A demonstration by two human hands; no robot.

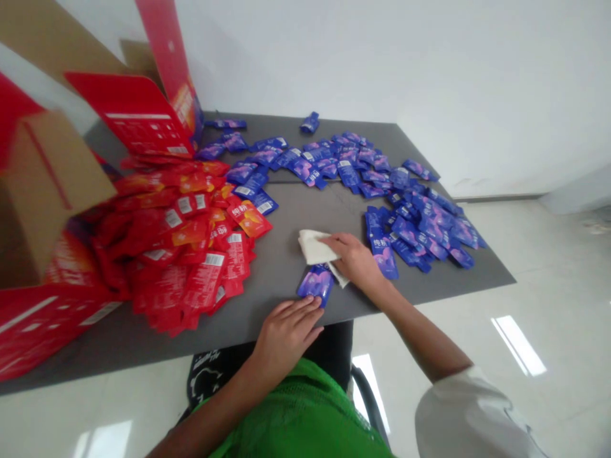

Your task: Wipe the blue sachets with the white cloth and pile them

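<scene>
Room: white walls point(429, 63), glossy tile floor point(525, 267)
Surface point(272, 280): grey, crowded
Cardboard carton point(48, 191): red-printed, flaps open, at the left end
Piles: red sachets point(176, 254) left, blue sachets point(410, 216) right
Left hand point(286, 334): fingers point(298, 312) lying flat on a lone blue sachet point(316, 284), no grip
Right hand point(351, 257): fingers point(334, 242) flat on a white cloth point(315, 247), no real grip
Risk: my guess, one bump to the carton and the red sachets slide into the blue or off the edge

Blue sachets point(317, 284) glossy foil-look plastic; red sachets point(181, 248) same shiny film; white wipe point(315, 247) matt, cloth or paper unclear; bench point(281, 280) smooth matt grey; carton point(128, 114) cardboard, glossy red print; floor tiles point(539, 267) polished
</scene>
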